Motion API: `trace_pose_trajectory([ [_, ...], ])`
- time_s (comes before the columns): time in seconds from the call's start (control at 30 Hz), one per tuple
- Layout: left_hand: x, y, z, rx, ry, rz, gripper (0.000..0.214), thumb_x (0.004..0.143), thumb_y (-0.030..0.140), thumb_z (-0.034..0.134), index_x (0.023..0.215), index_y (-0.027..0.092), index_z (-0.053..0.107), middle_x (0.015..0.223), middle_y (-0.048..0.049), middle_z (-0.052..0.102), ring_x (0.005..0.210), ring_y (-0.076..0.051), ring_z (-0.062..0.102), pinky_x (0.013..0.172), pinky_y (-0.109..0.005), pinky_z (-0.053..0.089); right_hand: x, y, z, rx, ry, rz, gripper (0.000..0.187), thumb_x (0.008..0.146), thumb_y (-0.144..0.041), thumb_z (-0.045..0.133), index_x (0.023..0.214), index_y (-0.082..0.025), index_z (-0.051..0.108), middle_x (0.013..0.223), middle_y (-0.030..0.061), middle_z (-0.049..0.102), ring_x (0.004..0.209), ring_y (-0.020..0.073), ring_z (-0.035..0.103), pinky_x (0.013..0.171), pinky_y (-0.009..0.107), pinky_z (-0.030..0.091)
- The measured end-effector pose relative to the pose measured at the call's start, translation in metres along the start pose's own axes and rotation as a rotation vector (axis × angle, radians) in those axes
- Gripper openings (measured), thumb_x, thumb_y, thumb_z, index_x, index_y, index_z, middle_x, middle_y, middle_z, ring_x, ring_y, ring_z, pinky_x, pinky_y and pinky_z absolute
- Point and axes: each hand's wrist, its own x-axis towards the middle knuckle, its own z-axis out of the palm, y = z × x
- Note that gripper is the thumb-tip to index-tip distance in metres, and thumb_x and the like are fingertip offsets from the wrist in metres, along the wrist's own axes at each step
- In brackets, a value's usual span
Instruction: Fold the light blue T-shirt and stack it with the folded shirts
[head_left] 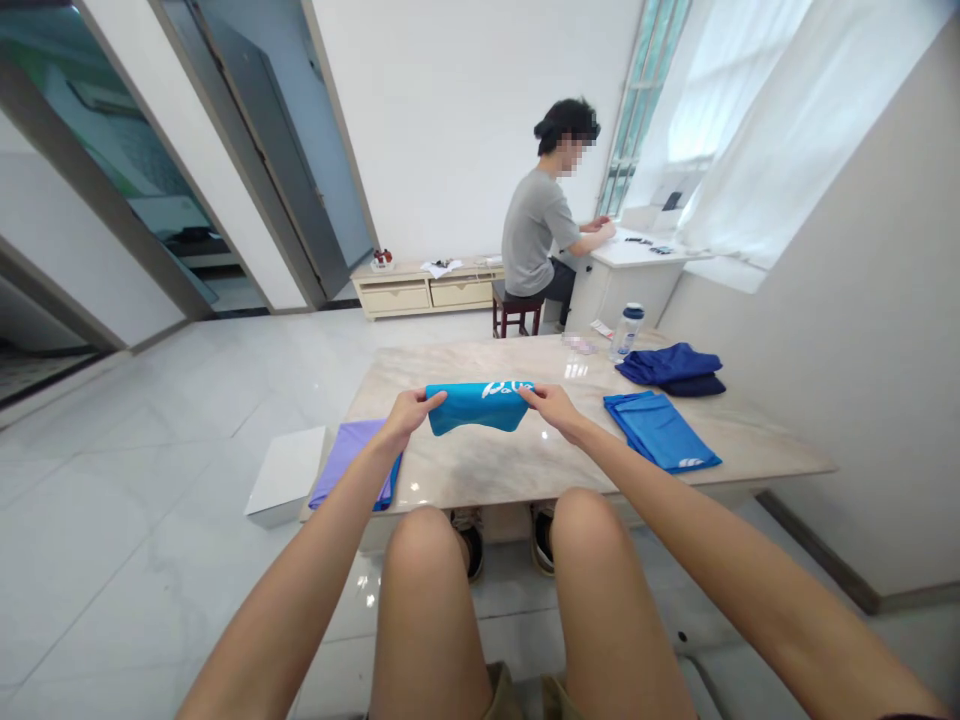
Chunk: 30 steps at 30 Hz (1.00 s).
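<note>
A bright blue folded cloth [477,410] with white lettering is stretched between my two hands above the marble-patterned table. My left hand [411,412] pinches its left end, thumb on top. At the right end, my right hand [553,408] grips the cloth beside the lettering. Its lower edge sags in a shallow curve. To the left lies a stack of folded cloth, lavender [346,462] on top with blue showing under it. On the right, a folded blue cloth [664,432] with a white mark lies flat, and a crumpled dark blue cloth [671,366] sits behind it.
A clear bottle [627,332] with a dark lid stands at the back of the table [480,480]. Left of the table is a white box [286,470]. A person in a grey shirt [536,230] sits on a stool at a white desk [637,250] by the window.
</note>
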Motion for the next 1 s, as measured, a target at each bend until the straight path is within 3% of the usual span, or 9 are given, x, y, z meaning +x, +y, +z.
trace_pose_trajectory([
  [0.13, -0.032, 0.064, -0.008, 0.038, 0.043, 0.222, 0.047, 0.066, 0.062, 0.095, 0.076, 0.018, 0.082, 0.079, -0.0057, 0.079, 0.083, -0.025, 0.067, 0.075, -0.032, 0.052, -0.029, -0.047, -0.041, -0.051, 0.120, -0.342, 0.056, 0.094, -0.071, 0.067, 0.069, -0.021, 0.060, 0.071, 0.0006, 0.060, 0.078, 0.0207, 0.058, 0.073, 0.030, 0.047],
  [0.27, -0.062, 0.115, -0.004, 0.149, 0.183, 0.428, 0.045, 0.075, 0.059, 0.090, 0.065, 0.019, 0.072, 0.068, -0.0019, 0.066, 0.079, -0.022, 0.063, 0.070, -0.029, 0.047, -0.057, -0.092, -0.074, -0.125, 0.368, -0.550, 0.053, 0.096, -0.069, 0.067, 0.071, -0.023, 0.058, 0.089, 0.0065, 0.065, 0.088, 0.0224, 0.062, 0.085, 0.034, 0.052],
  [0.37, -0.079, 0.136, 0.005, 0.106, 0.226, 0.545, 0.040, 0.082, 0.057, 0.087, 0.078, 0.018, 0.076, 0.086, -0.0046, 0.071, 0.091, -0.022, 0.065, 0.076, -0.028, 0.049, -0.074, -0.115, -0.090, -0.122, 0.433, -0.607, 0.052, 0.099, -0.068, 0.063, 0.074, -0.023, 0.059, 0.100, 0.0096, 0.069, 0.099, 0.0235, 0.064, 0.092, 0.034, 0.052],
  [0.47, -0.088, 0.142, 0.013, 0.055, 0.141, 0.541, 0.044, 0.091, 0.061, 0.078, 0.088, 0.017, 0.073, 0.086, -0.0037, 0.068, 0.082, -0.019, 0.059, 0.070, -0.027, 0.045, -0.081, -0.123, -0.097, -0.092, 0.411, -0.588, 0.057, 0.104, -0.072, 0.055, 0.075, -0.023, 0.058, 0.082, 0.0047, 0.064, 0.086, 0.0209, 0.060, 0.081, 0.031, 0.050],
  [0.53, -0.088, 0.136, 0.019, 0.075, 0.146, 0.536, 0.044, 0.095, 0.061, 0.074, 0.084, 0.019, 0.066, 0.079, -0.0008, 0.060, 0.074, -0.016, 0.052, 0.065, -0.026, 0.040, -0.079, -0.119, -0.096, -0.106, 0.447, -0.571, 0.059, 0.106, -0.072, 0.051, 0.075, -0.023, 0.056, 0.074, 0.0016, 0.058, 0.078, 0.0187, 0.055, 0.075, 0.030, 0.046],
  [0.67, -0.072, 0.103, 0.034, 0.146, 0.297, 0.508, 0.047, 0.099, 0.056, 0.071, 0.072, 0.022, 0.051, 0.070, 0.0031, 0.045, 0.069, -0.014, 0.043, 0.062, -0.026, 0.035, -0.060, -0.092, -0.080, -0.212, 0.466, -0.424, 0.054, 0.111, -0.060, 0.051, 0.072, -0.024, 0.049, 0.070, -0.0002, 0.053, 0.075, 0.0175, 0.051, 0.073, 0.029, 0.041],
  [0.8, -0.044, 0.051, 0.048, 0.108, 0.277, 0.271, 0.048, 0.097, 0.053, 0.072, 0.067, 0.022, 0.051, 0.064, 0.0040, 0.044, 0.064, -0.013, 0.042, 0.057, -0.026, 0.032, -0.031, -0.049, -0.055, -0.227, 0.295, -0.145, 0.048, 0.109, -0.047, 0.055, 0.067, -0.024, 0.049, 0.068, 0.0001, 0.055, 0.072, 0.0179, 0.050, 0.070, 0.030, 0.039],
  [1.0, -0.005, -0.038, 0.060, 0.118, 0.255, 0.008, 0.049, 0.087, 0.064, 0.078, 0.073, 0.021, 0.061, 0.064, 0.0016, 0.056, 0.066, -0.017, 0.053, 0.058, -0.026, 0.038, 0.004, 0.014, -0.025, -0.253, 0.100, 0.145, 0.047, 0.103, -0.050, 0.063, 0.065, -0.024, 0.054, 0.060, -0.0005, 0.051, 0.066, 0.0188, 0.051, 0.064, 0.031, 0.037],
])
